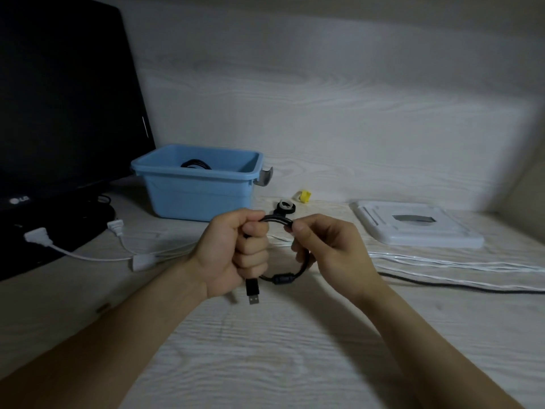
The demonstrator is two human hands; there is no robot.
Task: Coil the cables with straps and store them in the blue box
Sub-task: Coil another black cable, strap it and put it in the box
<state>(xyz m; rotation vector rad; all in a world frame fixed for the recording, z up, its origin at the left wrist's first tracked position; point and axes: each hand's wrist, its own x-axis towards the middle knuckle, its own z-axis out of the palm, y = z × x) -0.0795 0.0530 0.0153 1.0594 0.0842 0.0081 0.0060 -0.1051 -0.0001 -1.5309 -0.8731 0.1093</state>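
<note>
A black USB cable (283, 278) is wound into a small loop held above the table. My left hand (236, 252) is fisted around the loop's left side, and the USB plug (253, 292) hangs below that fist. My right hand (327, 249) pinches the loop's top right between thumb and fingers. The rest of the black cable (442, 283) trails off to the right across the table. The blue box (200, 187) stands behind my hands, with a coiled black cable (196, 164) inside. A black strap roll (285, 207) and a yellow one (305, 196) lie right of the box.
A black monitor (65, 98) fills the left side, its base on the table. White cables with plugs (118, 231) spread across the table behind my hands and off to the right. A flat white lid (413, 225) lies at the right. The wall runs close behind.
</note>
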